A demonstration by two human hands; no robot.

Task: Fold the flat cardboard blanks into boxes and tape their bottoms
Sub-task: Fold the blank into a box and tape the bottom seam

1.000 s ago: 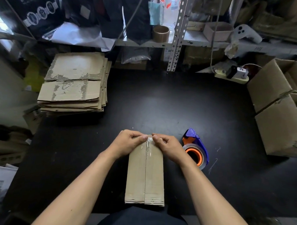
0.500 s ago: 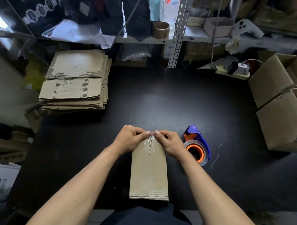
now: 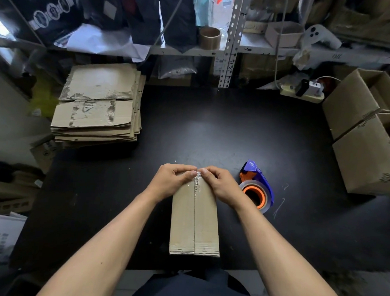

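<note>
Little is changed since earlier: tape is still pressed over the box (image 3: pixel 195 217) seam by both hands (image 3: pixel 174 182) (image 3: pixel 219 184) (fingers curled); blanks (image 3: pixel 97 105) remain unfolded.

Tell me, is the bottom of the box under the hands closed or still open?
Closed. The two flaps of the box meet along a centre seam with shiny clear tape over it, and both hands press at its far end.
</note>
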